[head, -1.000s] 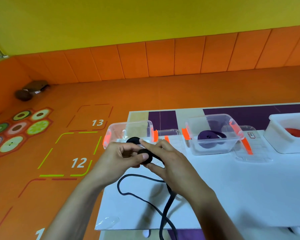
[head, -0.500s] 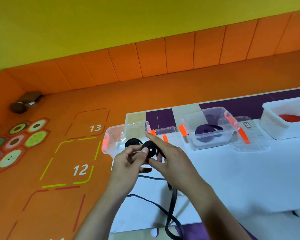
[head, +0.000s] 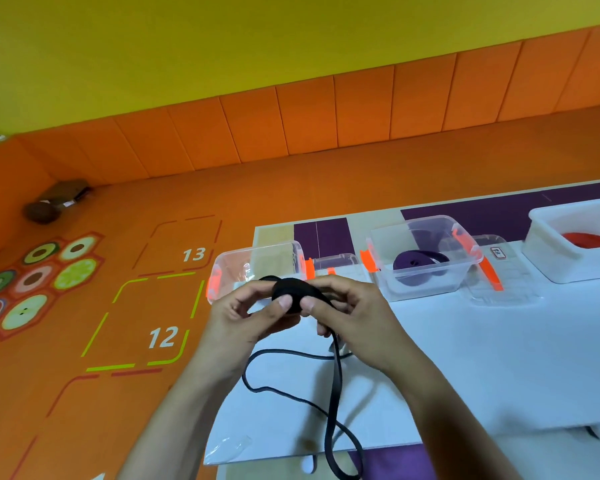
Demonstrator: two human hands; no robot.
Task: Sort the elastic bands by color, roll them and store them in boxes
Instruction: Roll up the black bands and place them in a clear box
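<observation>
A black elastic band is partly wound into a roll [head: 293, 292], pinched between both thumbs and fingers. My left hand [head: 246, 317] grips the roll from the left, my right hand [head: 354, 320] from the right. The loose tail of the black band [head: 335, 393] hangs down and loops over the white table [head: 482, 368]. Just behind my hands stands a clear box with orange clips [head: 257, 265]; a dark roll edge shows by it. A second clear box [head: 426, 258] holds rolled purple bands [head: 420, 263]. A white box [head: 579, 244] at far right holds red bands [head: 589, 239].
A clear lid [head: 503, 282] lies flat between the purple-band box and the white box. The table's near left corner [head: 215, 459] borders an orange floor with numbered squares 12 and 13. A dark object [head: 54, 202] lies by the far wall on the left.
The roll has grown as both hands kept turning it, and the loose tail has shifted on the table. The view has tilted, so the boxes sit further right.
</observation>
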